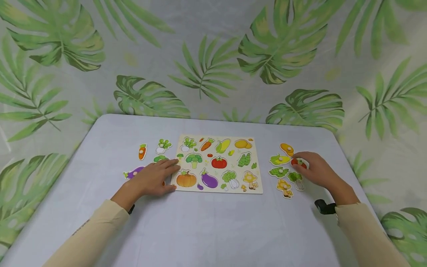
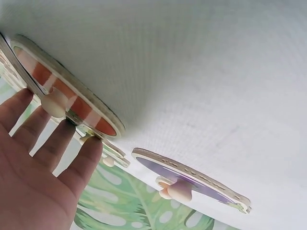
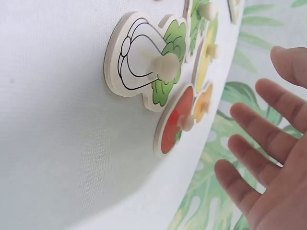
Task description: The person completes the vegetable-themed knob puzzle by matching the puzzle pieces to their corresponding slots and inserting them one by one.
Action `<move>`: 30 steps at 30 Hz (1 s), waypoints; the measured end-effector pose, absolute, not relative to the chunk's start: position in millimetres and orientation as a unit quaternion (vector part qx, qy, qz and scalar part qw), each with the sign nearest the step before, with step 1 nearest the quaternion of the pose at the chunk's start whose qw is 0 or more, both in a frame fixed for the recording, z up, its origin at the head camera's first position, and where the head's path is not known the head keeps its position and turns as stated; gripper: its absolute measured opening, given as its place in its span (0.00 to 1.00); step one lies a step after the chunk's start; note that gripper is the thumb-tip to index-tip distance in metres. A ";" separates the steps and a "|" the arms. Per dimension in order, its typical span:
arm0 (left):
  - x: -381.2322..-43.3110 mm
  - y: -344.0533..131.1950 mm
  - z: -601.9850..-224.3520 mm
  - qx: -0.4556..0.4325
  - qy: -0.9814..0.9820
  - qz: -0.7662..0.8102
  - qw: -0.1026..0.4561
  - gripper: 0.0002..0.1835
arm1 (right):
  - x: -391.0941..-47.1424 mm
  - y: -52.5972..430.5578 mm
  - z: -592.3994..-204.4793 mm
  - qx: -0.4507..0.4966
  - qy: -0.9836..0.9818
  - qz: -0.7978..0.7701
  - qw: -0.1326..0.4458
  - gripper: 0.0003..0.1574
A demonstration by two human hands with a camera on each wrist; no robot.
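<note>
A wooden vegetable puzzle board (image 1: 232, 159) lies mid-table. My left hand (image 1: 151, 180) is at its left edge, fingers extended. In the left wrist view those fingers lie by an orange pumpkin-like knobbed piece (image 2: 96, 117); whether they touch it I cannot tell. A purple eggplant piece (image 1: 135, 172) is partly behind that hand. Over the right-hand pieces hovers my right hand (image 1: 315, 168), nearest the red tomato piece (image 1: 294, 162). The right wrist view shows its fingers spread, apart from the tomato's knob (image 3: 186, 123). Beside the tomato lies a bok choy piece (image 3: 136, 57).
At left are carrot (image 1: 142, 152), radish (image 1: 161, 150) and broccoli (image 1: 160, 158) pieces. At right are a potato-like piece (image 1: 286, 148), corn (image 1: 278, 160), a leafy green piece (image 1: 278, 171) and mushrooms (image 1: 283, 185). A leaf-print cloth (image 1: 217, 100) hangs behind the white table (image 1: 213, 230).
</note>
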State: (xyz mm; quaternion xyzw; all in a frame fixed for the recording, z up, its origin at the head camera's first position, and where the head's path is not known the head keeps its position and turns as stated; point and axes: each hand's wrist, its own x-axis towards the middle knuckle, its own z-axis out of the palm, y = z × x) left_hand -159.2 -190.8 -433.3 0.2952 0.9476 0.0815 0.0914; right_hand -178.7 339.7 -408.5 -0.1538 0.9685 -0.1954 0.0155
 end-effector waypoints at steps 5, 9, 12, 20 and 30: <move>-160.0 -192.2 -435.0 0.296 0.947 0.085 0.086 0.35 | -189.2 336.6 -412.9 -0.156 0.966 -0.204 0.018 0.21; -161.1 -193.9 -438.4 0.299 0.947 0.091 0.078 0.36 | -197.2 333.3 -418.1 -0.166 0.964 -0.208 0.004 0.20; -161.2 -194.9 -440.3 0.299 0.947 0.094 0.073 0.36 | -203.8 329.4 -424.1 -0.165 0.964 -0.206 -0.001 0.18; -160.8 -195.0 -441.4 0.305 0.944 0.103 0.066 0.36 | -213.3 320.0 -433.4 -0.141 0.967 -0.213 0.012 0.16; -159.8 -195.5 -440.8 0.300 0.946 0.100 0.068 0.36 | -218.4 320.7 -437.0 -0.137 0.967 -0.213 0.025 0.15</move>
